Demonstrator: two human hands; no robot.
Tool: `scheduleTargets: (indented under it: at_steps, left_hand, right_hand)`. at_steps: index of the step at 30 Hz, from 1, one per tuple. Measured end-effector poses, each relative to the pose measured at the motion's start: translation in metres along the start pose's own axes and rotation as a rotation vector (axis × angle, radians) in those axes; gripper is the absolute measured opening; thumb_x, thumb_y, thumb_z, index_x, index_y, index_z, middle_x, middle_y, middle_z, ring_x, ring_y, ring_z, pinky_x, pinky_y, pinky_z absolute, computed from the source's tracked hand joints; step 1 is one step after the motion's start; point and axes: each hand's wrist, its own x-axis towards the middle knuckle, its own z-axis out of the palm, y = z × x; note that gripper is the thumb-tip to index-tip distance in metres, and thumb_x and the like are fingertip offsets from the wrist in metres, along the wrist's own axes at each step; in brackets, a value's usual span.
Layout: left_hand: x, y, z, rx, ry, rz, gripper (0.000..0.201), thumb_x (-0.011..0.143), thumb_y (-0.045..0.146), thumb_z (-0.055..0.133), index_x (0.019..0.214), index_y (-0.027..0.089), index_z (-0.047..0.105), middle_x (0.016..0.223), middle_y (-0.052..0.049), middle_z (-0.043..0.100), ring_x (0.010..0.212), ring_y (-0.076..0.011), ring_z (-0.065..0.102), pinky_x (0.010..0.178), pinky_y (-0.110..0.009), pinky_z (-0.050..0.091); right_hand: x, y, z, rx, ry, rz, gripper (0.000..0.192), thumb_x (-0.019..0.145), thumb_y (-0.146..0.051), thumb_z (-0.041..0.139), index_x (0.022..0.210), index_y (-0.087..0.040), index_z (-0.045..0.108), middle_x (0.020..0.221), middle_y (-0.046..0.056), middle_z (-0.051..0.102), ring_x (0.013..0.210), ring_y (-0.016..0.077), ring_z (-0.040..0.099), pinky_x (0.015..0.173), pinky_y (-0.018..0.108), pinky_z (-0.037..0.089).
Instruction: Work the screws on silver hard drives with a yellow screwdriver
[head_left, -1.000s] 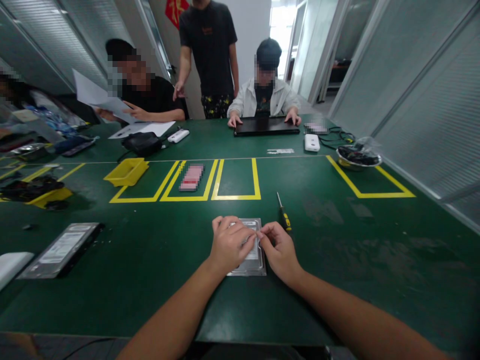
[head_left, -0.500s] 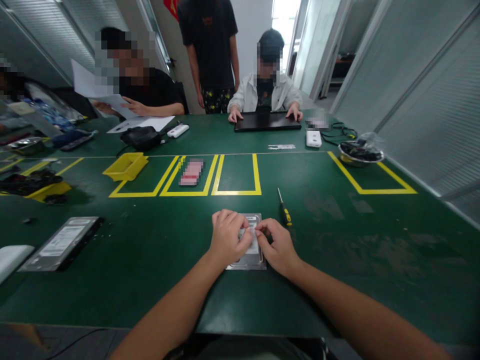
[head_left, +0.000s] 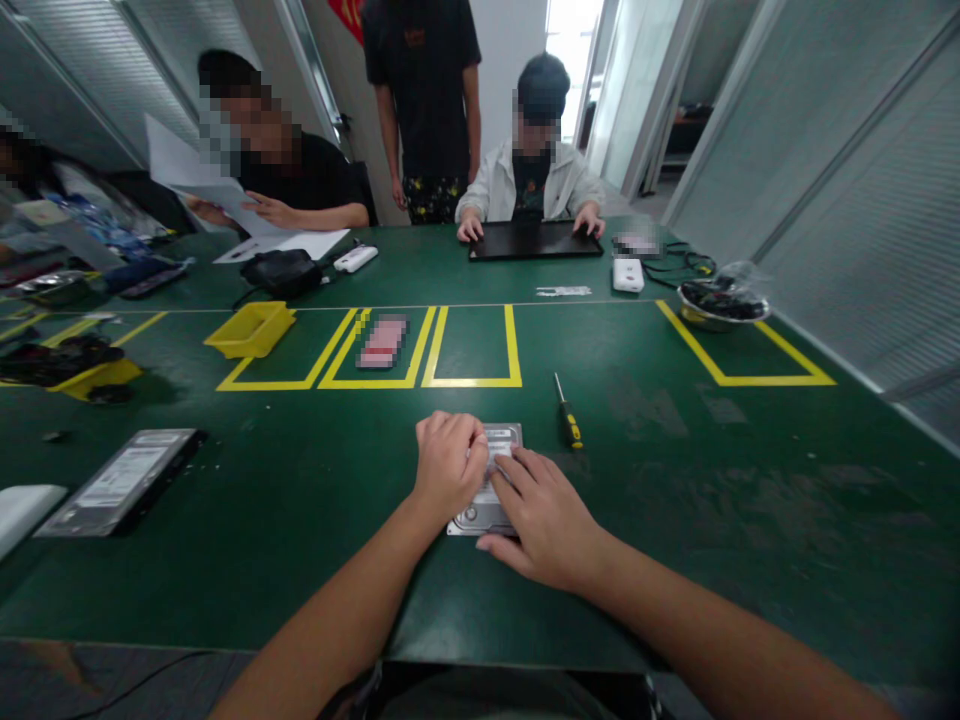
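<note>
Hands meet over a flat silver metal hard drive [head_left: 501, 440] lying on the dark green table [head_left: 675, 480] close to the near edge. The left hand [head_left: 448, 465] rests on the drive's left half with fingers curled shut into a loose fist (whether they pinch anything is hidden). The right hand [head_left: 544, 518] lies across the drive's near right corner, fingers extended and pressed flat on the top. Just right of the drive lies a slim screwdriver with a yellow-and-black handle [head_left: 568, 415], untouched. Farther left sits a second, black-framed drive with a white label [head_left: 124, 480].
</note>
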Motion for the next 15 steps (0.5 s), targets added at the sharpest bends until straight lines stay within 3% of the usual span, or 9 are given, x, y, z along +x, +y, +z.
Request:
scheduleTargets:
  at_steps: [2,15]
  left_hand:
    - [0.0011,0.0003,0.0007,-0.005,0.008,-0.005,0.014,0.092,0.025,0.047,0.082,0.02,0.057,0.082,-0.003,0.064,0.087,-0.023,0.05,0.081,-0.041,0.031]
    - [0.0048,0.0039,0.0005,-0.035,0.066,0.044,0.004,0.081,0.021,0.062,0.078,0.022,0.065,0.076,0.0,0.069,0.087,-0.0224,0.055,0.083,-0.041,0.033]
  right_hand:
    - [-0.0009,-0.0012,0.0008,-0.02,-0.03,0.002,0.076,0.081,-0.057,0.065,0.134,-0.004,0.054,0.137,0.025,0.053,0.129,0.0434,0.043,0.108,0.059,0.038]
    - [-0.0008,0.0061,0.0097,-0.013,0.003,-0.023,0.077,0.079,-0.055,0.068,0.133,-0.002,0.055,0.135,0.025,0.054,0.131,0.0418,0.043,0.113,0.055,0.036]
